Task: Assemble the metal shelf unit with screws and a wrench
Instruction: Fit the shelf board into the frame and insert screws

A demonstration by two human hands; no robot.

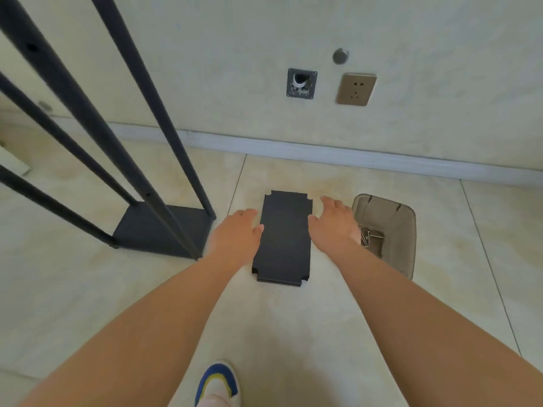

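Observation:
A black metal shelf panel (283,239) with notched corners lies flat on the tiled floor. My left hand (238,233) is stretched out beside its left edge, fingers straight, holding nothing. My right hand (335,223) reaches along its right edge, fingers spread and empty. I cannot tell whether either hand touches the panel. To the left stands the partly built shelf frame (164,227), a black base shelf with several tall black posts rising from it. A clear plastic tub (390,212) to the right holds several screws (370,235).
The wall (264,30) with a skirting board runs close behind the panel; a socket (356,89) and an open wall box (301,83) sit on it. My shoe (218,384) stands on the floor at the bottom edge. The frame's posts lean across the upper left.

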